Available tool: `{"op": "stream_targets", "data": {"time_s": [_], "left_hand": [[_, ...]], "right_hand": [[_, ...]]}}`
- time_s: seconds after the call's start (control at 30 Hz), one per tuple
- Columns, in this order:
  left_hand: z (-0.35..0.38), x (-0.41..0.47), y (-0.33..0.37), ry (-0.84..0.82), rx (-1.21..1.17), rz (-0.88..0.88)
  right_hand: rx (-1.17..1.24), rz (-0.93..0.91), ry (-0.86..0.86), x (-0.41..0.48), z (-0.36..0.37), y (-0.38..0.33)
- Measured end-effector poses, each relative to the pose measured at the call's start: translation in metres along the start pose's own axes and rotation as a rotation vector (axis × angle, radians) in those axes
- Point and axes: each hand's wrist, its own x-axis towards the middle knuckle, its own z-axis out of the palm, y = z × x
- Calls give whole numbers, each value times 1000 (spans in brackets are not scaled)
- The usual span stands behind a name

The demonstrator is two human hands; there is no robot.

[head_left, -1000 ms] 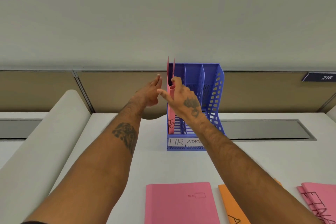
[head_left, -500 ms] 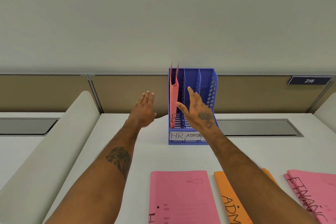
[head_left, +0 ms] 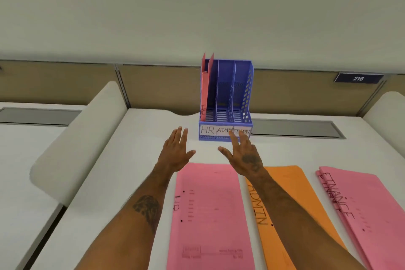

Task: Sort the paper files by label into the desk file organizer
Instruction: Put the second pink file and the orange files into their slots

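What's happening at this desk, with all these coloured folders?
A person is sorting labelled paper files into a blue desk organizer with slots marked HR, ADMIN and FINANCE. One pink file already stands upright in the HR slot; the other two slots look empty. Both hands, left hand and right hand, are open and holding nothing, above the desk. Lying flat and waiting are a pink HR file, an orange ADMIN file and pink FINANCE files.

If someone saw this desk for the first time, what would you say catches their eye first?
Probably the blue file organizer at the back of the desk, with a pink file upright in its HR slot. Next, the bright files flat in front: a pink HR file, an orange ADMIN file and pink FINANCE files, with both open hands above them.
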Motion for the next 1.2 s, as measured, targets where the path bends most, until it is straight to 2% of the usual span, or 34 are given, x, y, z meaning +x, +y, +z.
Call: {"op": "stream_targets", "data": {"time_s": [0.2,0.47,0.8,0.97,1.1,1.2], "left_hand": [[42,-67,12,-92,52,-34],[81,-126,10,-188,38,-96],[111,-154,5,-270,-182,-295],[115,-152,1,-257,-282,-386],[115,-146,3,-250,-187,-484],[112,-140,5,-280,-213,-515]], "right_hand": [[-66,1,-102,-63,24,17],[20,30,-269,-126,62,26],[108,195,-454,-149,93,19],[145,273,-471,-147,104,10],[186,352,-453,-144,104,0],[217,395,-422,-141,103,-2]]}}
